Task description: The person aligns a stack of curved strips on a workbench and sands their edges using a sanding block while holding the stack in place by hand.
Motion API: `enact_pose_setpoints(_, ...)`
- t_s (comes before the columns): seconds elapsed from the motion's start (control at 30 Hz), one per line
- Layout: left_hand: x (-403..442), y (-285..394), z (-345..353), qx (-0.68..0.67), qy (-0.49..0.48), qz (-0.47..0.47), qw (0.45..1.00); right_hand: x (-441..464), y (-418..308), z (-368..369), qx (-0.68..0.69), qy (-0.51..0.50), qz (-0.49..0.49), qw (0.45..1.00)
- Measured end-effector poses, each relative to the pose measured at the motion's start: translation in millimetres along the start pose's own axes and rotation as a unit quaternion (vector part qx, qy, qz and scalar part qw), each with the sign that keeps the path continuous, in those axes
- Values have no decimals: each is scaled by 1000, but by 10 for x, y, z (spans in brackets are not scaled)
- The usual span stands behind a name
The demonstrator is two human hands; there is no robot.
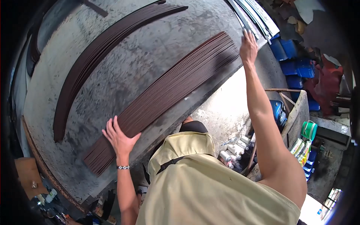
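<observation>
A wide bundle of long dark brown strips [176, 78], which look like leather, lies fanned side by side along the near edge of the table. My left hand [122, 141] rests on the bundle toward its lower left end, open, with fingers and thumb spread across the strips. Past the bundle's far right end, my right hand [249, 48] reaches out with its fingers stretched. Its fingertips are at a thin dark strip [240, 17] by the table's far corner; whether they touch it is unclear.
A second, curved stack of brown strips [93, 52] lies farther across the grey worktable [146, 56]. Several thin dark strips [258, 18] lie at the upper right corner. Blue bins [296, 67], a wooden-framed panel [296, 112] and white bottles [234, 150] stand beyond the table's right side.
</observation>
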State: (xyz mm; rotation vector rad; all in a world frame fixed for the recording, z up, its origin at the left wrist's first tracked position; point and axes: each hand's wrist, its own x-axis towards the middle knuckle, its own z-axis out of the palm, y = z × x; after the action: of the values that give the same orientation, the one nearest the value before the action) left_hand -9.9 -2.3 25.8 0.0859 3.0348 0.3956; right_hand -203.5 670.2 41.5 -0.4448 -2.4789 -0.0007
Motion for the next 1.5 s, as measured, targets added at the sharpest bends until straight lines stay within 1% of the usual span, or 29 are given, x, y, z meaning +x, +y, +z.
enact_pose_setpoints(0.1, 58, 116, -53, 60, -43, -17, 997, 465, -204, 519, 65, -3, -76, 995)
enact_pose_setpoints(0.13, 123, 244, -52, 66, -55, -22, 996, 600, -260, 755, 55, 12, -118, 991)
enact_pose_setpoints(0.17, 183, 391, -62, 73, -70, -25, 995, 705, -351, 906, 85, 9, -142, 986)
enact_pose_setpoints(0.23, 361, 759, -56, 88, -97, -17, 991, 813, -513, 1170, 96, -44, -175, 979)
enact_pose_setpoints(0.27, 474, 997, -10, 87, -84, 16, 993, 844, -588, 1272, 82, -75, -204, 973)
enact_pose_setpoints(0.33, 729, 1474, 153, 68, -67, 50, 994, 795, -797, 1253, 154, -67, -216, 962)
enact_pose_setpoints(0.43, 1104, 2115, 381, 17, -40, 119, 992, 509, -955, 843, 211, -145, -314, 914)
enact_pose_setpoints(0.47, 1177, 2281, 454, 5, -36, 131, 991, 367, -941, 729, 212, -198, -347, 892)
enact_pose_setpoints(0.53, 1281, 2486, 535, 5, -39, 133, 990, 124, -819, 632, 237, -211, -387, 866)
enact_pose_setpoints(0.63, 1282, 2446, 547, -26, -41, 123, 991, 143, -538, 277, 167, -412, -346, 826)
enact_pose_setpoints(0.73, 1343, 2499, 474, -39, -53, 118, 991, 132, -279, 61, 235, -374, -394, 806)
enact_pose_setpoints(0.77, 1385, 2514, 474, -38, -39, 110, 992, 150, -223, -50, 220, -411, -391, 794)
enact_pose_setpoints(0.87, 1546, 2498, 458, -29, -12, 85, 996, 204, -65, -317, 185, -412, -407, 794)
enact_pose_setpoints(0.9, 1687, 2474, 464, -25, -7, 75, 997, 179, 42, -278, 167, -444, -394, 787)
enact_pose_setpoints(0.93, 1774, 2436, 471, -19, -3, 63, 998, 128, 119, -217, 151, -450, -373, 797)
enact_pose_setpoints(0.97, 1830, 2388, 475, -16, -26, 71, 997, 73, 174, -139, 164, -447, -345, 809)
enact_pose_setpoints(1.0, 1819, 2364, 472, -19, -26, 72, 997, 65, 151, -90, 177, -441, -320, 819)
enact_pose_setpoints(1.03, 1823, 2357, 488, -22, -21, 73, 997, 41, 109, -76, 150, -444, -320, 823)
enact_pose_setpoints(1.13, 1786, 2345, 517, -23, -2, 79, 997, -47, -42, -104, 141, -385, -341, 846)
enact_pose_setpoints(1.2, 1763, 2336, 520, -20, 9, 83, 996, -66, -38, -62, 126, -393, -354, 839)
enact_pose_setpoints(1.27, 1761, 2335, 515, -28, 10, 83, 996, 114, -57, -41, 130, -426, -358, 820)
enact_pose_setpoints(1.3, 1757, 2337, 516, -35, 9, 81, 996, 204, -116, -72, 150, -398, -373, 825)
enact_pose_setpoints(1.33, 1757, 2336, 513, -41, 11, 77, 996, 285, -175, -100, 140, -395, -365, 831)
enact_pose_setpoints(1.4, 1729, 2392, 487, -62, 41, 79, 994, 347, -174, -38, 156, -346, -371, 848)
enact_pose_setpoints(1.47, 1737, 2433, 562, -58, 50, 77, 994, 274, -88, 180, 166, -354, -368, 843)
enact_pose_setpoints(1.5, 1735, 2389, 602, -61, 37, 80, 994, 251, -135, 150, 155, -370, -363, 841)
